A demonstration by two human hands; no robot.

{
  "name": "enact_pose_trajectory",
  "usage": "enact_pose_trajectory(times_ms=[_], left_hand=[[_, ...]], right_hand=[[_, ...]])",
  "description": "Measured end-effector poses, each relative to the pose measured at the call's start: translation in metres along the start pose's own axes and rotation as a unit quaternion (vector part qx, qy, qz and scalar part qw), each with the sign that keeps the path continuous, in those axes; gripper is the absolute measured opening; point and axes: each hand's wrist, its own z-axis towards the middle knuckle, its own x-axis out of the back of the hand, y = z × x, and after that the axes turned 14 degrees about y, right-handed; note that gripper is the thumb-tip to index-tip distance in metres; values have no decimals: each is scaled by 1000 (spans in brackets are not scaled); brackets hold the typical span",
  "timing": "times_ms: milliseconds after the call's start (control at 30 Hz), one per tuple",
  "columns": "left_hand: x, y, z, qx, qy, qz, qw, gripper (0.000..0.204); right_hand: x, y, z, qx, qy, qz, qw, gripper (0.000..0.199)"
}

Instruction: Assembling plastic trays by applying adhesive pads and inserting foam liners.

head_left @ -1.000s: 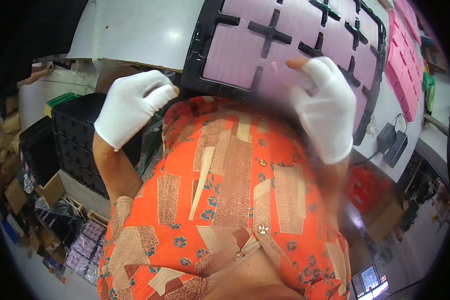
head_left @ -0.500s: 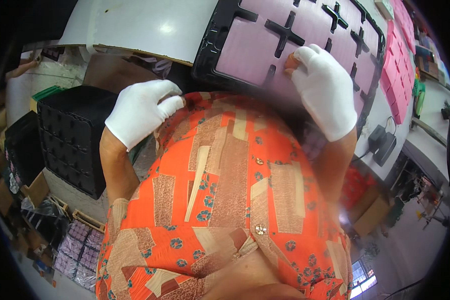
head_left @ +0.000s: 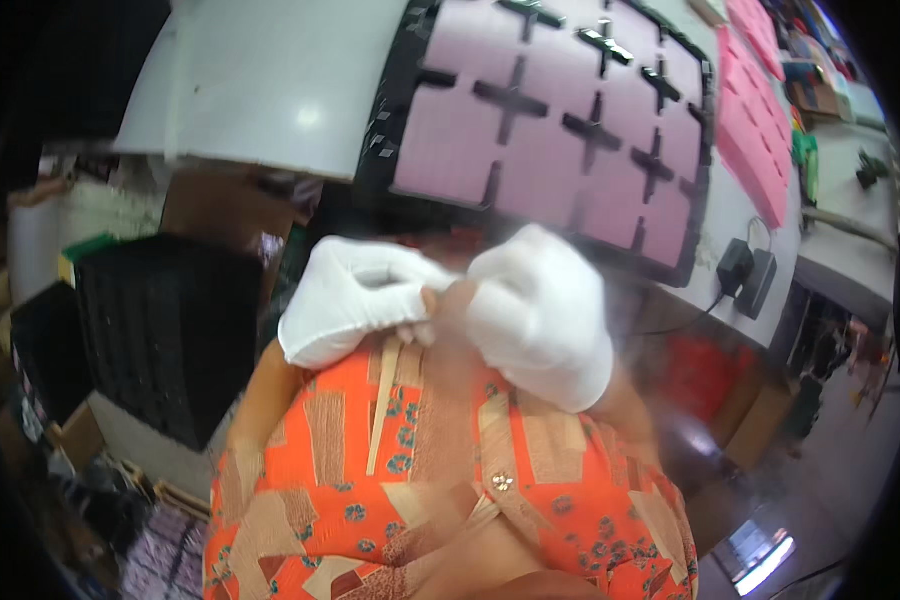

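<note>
Both my hands wear white gloves and meet close in front of my chest, above my orange patterned garment. My left hand is curled, and its fingers pinch the glove fabric at the fingers of my right hand. A bare fingertip shows between the two hands. My right hand is curled with nothing else seen in it. Just beyond the hands, a black tray lies on a white table, filled with several lilac square pieces separated by cross-shaped gaps.
Pink sheets lie on the table right of the tray, and a black power adapter with a cable hangs at the table's edge. Stacked black crates stand at my left. Cardboard boxes and clutter lie on the floor.
Both hands left the near edge of the black tray and came back toward my chest, meeting in the middle. The left hand now pinches the right glove.
</note>
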Motion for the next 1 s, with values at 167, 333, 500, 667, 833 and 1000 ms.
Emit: enact_pose_trajectory(times_ms=[167, 333, 500, 667, 833, 1000], left_hand=[[-1, -41, 1, -9, 43, -217, 975, 12], [86, -80, 41, -180, 396, 169, 884, 18], [145, -67, 39, -145, 422, 651, 614, 26], [62, 23, -8, -242, 395, 285, 839, 17], [12, 26, 55, -356, 294, 301, 835, 43], [-1, -1, 73, -356, 323, 250, 841, 47]], right_hand=[[16, 5, -15, 15, -54, -7, 998, 30], [78, 43, -31, -218, 323, -219, 895, 12], [125, 135, -58, -350, 266, -410, 799, 34], [134, 160, -59, -352, 230, -360, 833, 49], [144, 148, -64, -335, 191, -334, 860, 45], [135, 138, -55, -326, 207, -366, 847, 40]])
